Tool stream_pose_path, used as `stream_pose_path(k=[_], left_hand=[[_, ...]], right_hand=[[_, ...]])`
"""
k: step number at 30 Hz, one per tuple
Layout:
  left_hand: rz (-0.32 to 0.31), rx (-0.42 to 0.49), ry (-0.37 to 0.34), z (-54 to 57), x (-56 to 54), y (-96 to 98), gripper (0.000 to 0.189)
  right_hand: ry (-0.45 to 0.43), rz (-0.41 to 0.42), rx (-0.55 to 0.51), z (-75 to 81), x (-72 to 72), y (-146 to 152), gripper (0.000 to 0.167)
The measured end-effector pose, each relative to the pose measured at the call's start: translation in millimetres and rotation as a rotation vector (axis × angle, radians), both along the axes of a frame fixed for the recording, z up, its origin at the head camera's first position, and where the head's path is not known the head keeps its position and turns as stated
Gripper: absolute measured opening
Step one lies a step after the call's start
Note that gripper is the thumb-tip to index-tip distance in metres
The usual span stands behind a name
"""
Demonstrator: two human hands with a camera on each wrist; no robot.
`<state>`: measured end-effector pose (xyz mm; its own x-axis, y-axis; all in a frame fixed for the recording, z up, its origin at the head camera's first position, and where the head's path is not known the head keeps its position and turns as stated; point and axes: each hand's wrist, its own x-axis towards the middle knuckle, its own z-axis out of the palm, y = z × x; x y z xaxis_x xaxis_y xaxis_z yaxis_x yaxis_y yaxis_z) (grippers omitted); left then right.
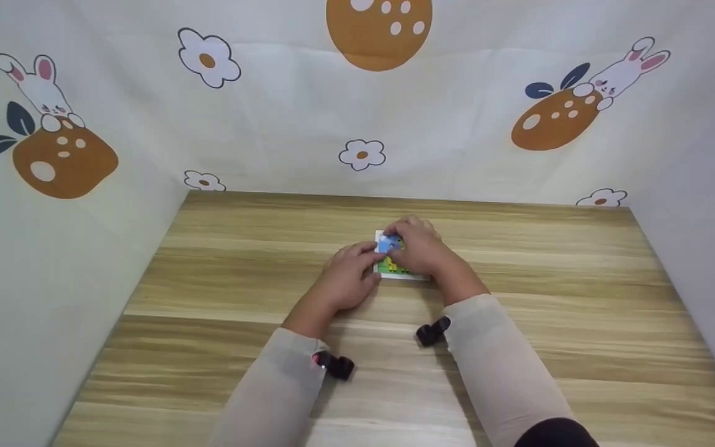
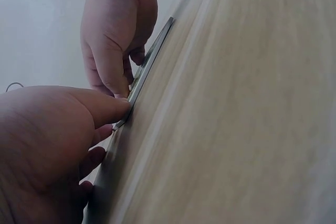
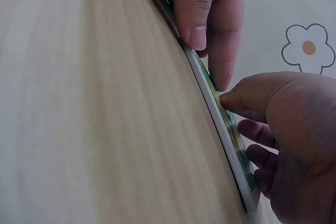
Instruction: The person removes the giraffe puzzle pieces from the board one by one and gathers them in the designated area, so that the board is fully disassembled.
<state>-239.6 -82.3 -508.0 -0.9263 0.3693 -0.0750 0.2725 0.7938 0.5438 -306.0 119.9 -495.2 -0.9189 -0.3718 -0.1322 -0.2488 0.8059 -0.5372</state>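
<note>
1 hand, the left hand (image 1: 350,278), lies leftmost, its thumb against the near left corner of a small picture board (image 1: 390,267) and its forefinger reaching over the left edge onto the face. These 2 digits seem to pinch that edge. Should the thumb push harder than the forefinger holds down, the board could skid off to the right or tip up at that corner.

The board itself is between both hands, on the far half of the wooden table (image 1: 208,267); its white rim shows along the left and near sides. With so much of the print covered, a misplaced fingertip might go unnoticed.

On the right, the right hand (image 1: 421,248) arches over the picture, its thumb touching the printed face, its other fingers curled and slightly apart. Whether they pinch a loose part or only press, I cannot tell. A sideways drag here would work against the left hand's hold and could twist the board; pressing hard on the right side could raise the left edge.
</note>
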Motion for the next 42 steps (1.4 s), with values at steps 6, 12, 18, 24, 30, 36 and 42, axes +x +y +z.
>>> stream_pose_path(k=[6, 12, 18, 24, 30, 36, 42], left_hand=[[0.010, 0.007, -0.004, -0.5, 0.6, -0.7, 0.049], [0.014, 0.013, -0.013, -0.3, 1.0, -0.3, 0.049], [0.021, 0.009, -0.019, -1.0, 0.4, 0.9, 0.049], [0.028, 0.006, -0.025, -1.4, 0.7, 1.3, 0.050], [0.028, -0.013, -0.024, -1.5, 0.4, 1.6, 0.049], [0.025, -0.007, -0.020, -1.1, 0.7, 1.8, 0.048], [0.019, 0.004, -0.013, -0.5, 1.7, 1.3, 0.048]], right_hand=[[-0.006, -0.020, -0.064, -0.7, -0.5, 0.5, 0.044], [-0.010, -0.042, -0.117, -1.3, -0.6, 2.2, 0.042], [-0.017, -0.047, -0.143, -2.5, -1.6, 2.2, 0.039], [-0.035, -0.015, -0.164, -1.6, -3.0, 2.6, 0.031], [-0.053, 0.000, -0.166, 0.5, -3.4, 4.5, 0.041], [-0.059, 0.022, -0.136, 2.3, -2.6, 4.6, 0.049], [-0.070, -0.004, -0.144, 2.0, -1.5, 3.2, 0.047]])
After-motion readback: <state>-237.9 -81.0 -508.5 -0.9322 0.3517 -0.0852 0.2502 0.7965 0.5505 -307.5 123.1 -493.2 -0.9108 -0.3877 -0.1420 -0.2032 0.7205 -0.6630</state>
